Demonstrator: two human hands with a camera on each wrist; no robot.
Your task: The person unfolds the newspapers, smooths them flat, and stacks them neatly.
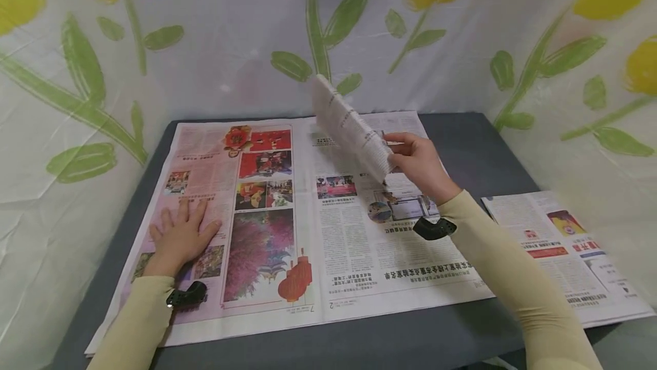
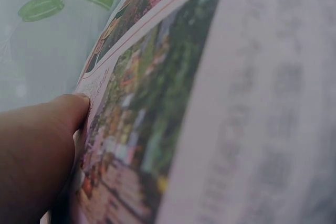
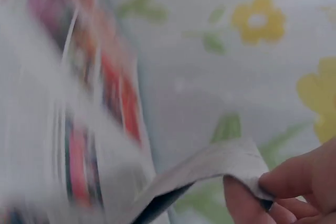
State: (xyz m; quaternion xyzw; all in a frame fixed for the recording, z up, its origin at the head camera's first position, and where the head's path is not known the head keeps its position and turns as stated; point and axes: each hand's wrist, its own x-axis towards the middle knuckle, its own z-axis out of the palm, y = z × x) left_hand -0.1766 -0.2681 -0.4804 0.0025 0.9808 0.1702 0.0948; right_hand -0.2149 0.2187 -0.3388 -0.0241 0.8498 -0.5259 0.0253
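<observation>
Pinching the near end of a folded piece of newspaper [image 1: 354, 130], the right hand [image 1: 418, 165] held it at a slant above the right-hand page of a large spread newspaper [image 1: 349, 244]. From the right wrist view I made out the thumb and fingers clamped on the paper's edge, where it bent; I could not tell whether its lower corner touched the page beneath. The left hand [image 1: 182, 236] was well apart from the right, lying palm down with its fingers spread on the pinkish left-hand page and holding nothing. Up close I saw its thumb beside a blurred colour photo. Both arms wore pale yellow sleeves [image 1: 487, 250], with a black band [image 1: 435, 227] at the right wrist and another at the left.

Between the hands I saw a column of colour pictures, a pink blossom photo [image 1: 259, 244] lowest, with red lanterns [image 1: 295, 279] overlapping its corner. The spread lay on a dark grey tabletop [image 1: 359, 341]. Off to the right, a second newspaper [image 1: 559, 244] overhung the edge. White sheeting [image 1: 226, 56] with yellow flowers hung behind and at the sides.
</observation>
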